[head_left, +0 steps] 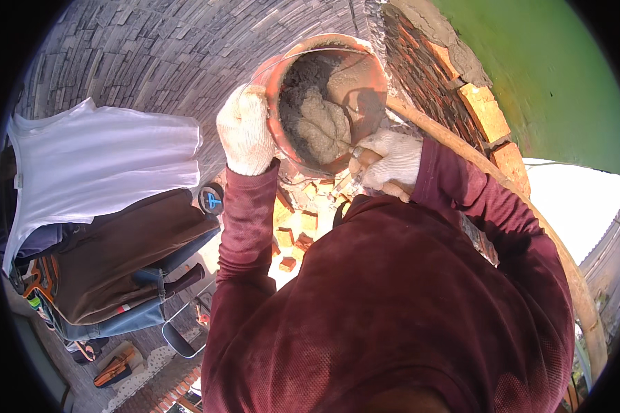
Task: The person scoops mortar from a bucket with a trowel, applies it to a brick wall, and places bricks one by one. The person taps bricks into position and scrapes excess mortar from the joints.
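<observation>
An orange bucket with a thin wire handle is tipped so that its mouth faces me. Wet grey mortar is heaped inside, and more of it is smeared over the inner wall. My left hand, in a white knit glove, is closed on the bucket's left rim; its fingertips are hidden. At the lower right rim my right hand, gloved the same way, grips the wooden handle of a trowel. The trowel's blade reaches into the mortar and is mostly covered by it.
A wooden pole slants past my right arm. Beyond it runs a rough brick wall beside a green surface. Broken brick pieces lie below the bucket. Clothes, including a white shirt, hang at left near a mirror.
</observation>
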Available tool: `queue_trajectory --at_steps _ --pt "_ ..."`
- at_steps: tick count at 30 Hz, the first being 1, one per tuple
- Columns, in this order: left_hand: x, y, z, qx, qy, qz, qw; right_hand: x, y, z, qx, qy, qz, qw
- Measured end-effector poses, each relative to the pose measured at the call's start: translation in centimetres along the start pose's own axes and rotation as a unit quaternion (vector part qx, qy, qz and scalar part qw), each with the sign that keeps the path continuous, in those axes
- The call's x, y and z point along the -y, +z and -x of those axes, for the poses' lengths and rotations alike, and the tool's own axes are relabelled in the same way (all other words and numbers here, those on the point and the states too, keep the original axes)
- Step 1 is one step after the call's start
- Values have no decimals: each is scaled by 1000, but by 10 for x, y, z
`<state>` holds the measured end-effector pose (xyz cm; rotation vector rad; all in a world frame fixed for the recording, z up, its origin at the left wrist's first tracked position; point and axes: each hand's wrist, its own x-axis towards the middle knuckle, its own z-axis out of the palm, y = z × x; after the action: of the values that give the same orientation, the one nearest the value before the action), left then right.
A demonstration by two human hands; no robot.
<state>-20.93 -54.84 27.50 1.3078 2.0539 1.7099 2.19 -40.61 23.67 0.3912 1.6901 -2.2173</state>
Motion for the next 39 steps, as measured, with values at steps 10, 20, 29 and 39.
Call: queue_trajectory --at_steps 10,20,29,39 --pt "106 109 29 -96 -228 45 968 -69 -107 57 -69 54 -140 986" --pt "166 110 79 -116 -291 103 944 -95 -249 66 -512 147 467 705" --pt "168 64 121 -152 -337 85 925 -122 -281 67 -563 127 486 656" --pt "187 70 140 -160 -361 99 913 -132 -306 74 -472 194 -5 860"
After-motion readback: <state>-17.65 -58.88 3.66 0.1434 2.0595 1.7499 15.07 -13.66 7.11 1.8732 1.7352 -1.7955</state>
